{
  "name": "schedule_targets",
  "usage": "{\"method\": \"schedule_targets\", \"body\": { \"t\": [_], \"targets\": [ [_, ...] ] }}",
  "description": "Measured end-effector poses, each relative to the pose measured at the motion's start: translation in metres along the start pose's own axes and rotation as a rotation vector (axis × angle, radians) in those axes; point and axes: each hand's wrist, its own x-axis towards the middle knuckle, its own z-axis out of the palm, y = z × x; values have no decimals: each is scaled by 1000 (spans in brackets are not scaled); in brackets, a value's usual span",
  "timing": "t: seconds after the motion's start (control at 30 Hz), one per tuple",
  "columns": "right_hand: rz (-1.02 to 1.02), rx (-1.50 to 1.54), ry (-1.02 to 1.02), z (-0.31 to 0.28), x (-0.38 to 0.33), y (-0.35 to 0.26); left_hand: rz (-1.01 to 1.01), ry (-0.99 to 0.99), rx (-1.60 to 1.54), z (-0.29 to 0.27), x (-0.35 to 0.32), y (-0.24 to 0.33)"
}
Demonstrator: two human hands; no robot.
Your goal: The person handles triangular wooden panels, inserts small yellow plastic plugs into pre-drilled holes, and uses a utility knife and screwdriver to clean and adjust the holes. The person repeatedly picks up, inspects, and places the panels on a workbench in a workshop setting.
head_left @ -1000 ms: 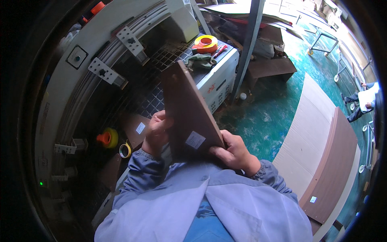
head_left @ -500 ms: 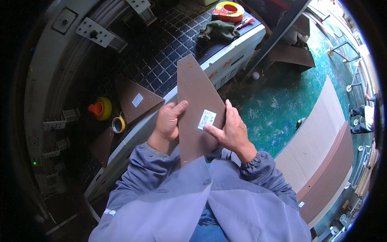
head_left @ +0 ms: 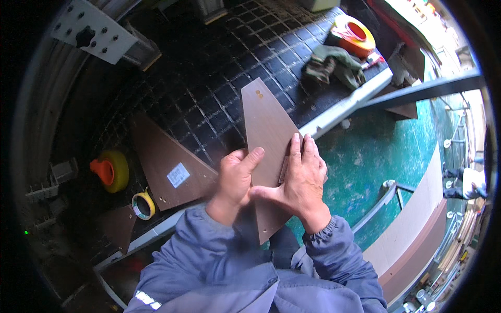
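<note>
A brown, wood-coloured board (head_left: 267,122) with a tapered top is tilted up in front of me. My left hand (head_left: 235,180) grips its left edge, thumb on the face and the other fingers hidden behind. My right hand (head_left: 305,185) lies over the right part of the face, fingers stretched out and thumb spread toward the left hand. It covers most of the label, and only a narrow strip shows beside the palm. Small holes mark the board's upper tip and lower end.
On the dark gridded bench (head_left: 224,94) lie another brown board (head_left: 167,161) with a white label, a yellow tape roll (head_left: 143,205), and a yellow-orange tape dispenser (head_left: 112,172). A cloth (head_left: 334,65) and another dispenser (head_left: 355,35) sit at the far corner. Large panels (head_left: 412,224) stand at right.
My right hand has slid over the label, which showed fully before. The view has shifted toward the bench, and the board now shows over it.
</note>
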Motion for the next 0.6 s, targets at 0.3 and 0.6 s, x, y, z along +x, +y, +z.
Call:
{"method": "schedule_targets", "body": {
  "t": [0.3, 0.6],
  "targets": [
    [-251, -28, 72, 7, 128, -11, 67, -5, -89, -25, 100, 79],
    [-365, -51, -136, 6, 198, -4, 180, 165, 185, -41, 182, 120]
  ]
}}
